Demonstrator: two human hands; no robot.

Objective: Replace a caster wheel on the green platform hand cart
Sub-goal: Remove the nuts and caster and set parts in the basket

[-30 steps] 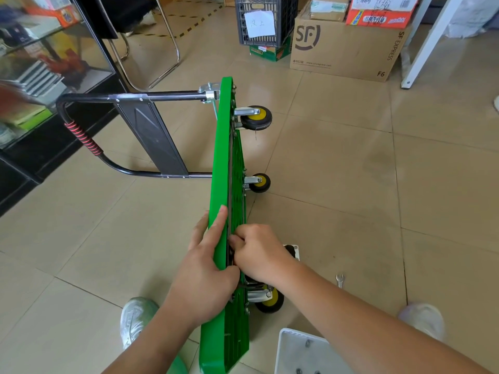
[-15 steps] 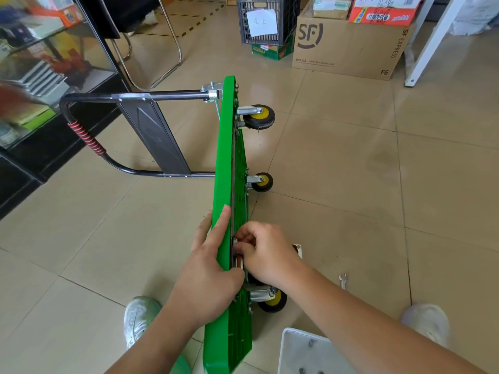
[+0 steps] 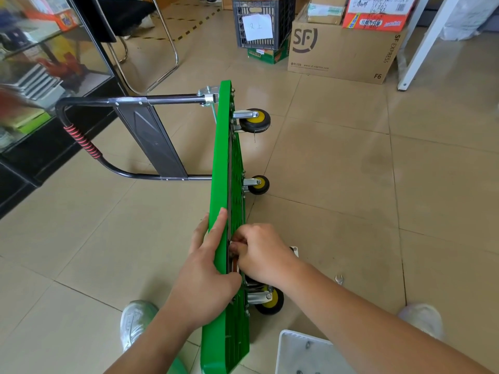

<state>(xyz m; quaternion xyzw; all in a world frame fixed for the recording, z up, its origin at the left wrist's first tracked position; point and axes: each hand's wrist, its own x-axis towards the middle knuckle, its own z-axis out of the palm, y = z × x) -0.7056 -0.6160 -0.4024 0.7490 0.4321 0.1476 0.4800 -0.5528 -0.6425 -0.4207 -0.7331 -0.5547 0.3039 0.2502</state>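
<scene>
Green cart [image 3: 224, 157] stands on its long edge on the tiled floor [image 3: 351, 184], with the deck upright and running from near to far. The black handle [image 3: 129, 101] sticks out to the left, and the underside faces right.

Three casters show on the underside: far caster [image 3: 256, 120], middle caster [image 3: 259, 184], and near caster [image 3: 271, 302]. All have yellow hubs and black tyres.

Left hand [image 3: 205, 276] clasps the deck's top edge. Its index finger lies straight along the edge, its thumb is on the underside face, and the other fingers are down the left face.

Right hand [image 3: 264, 255] has its fingers curled tight against the underside, just above the near caster, at a small metal part. Cannot tell whether it holds anything.

A wrench [image 3: 339, 279] lies on the floor right of the near caster. A white tray [image 3: 291, 354] with loose hardware sits at the near edge.
</scene>
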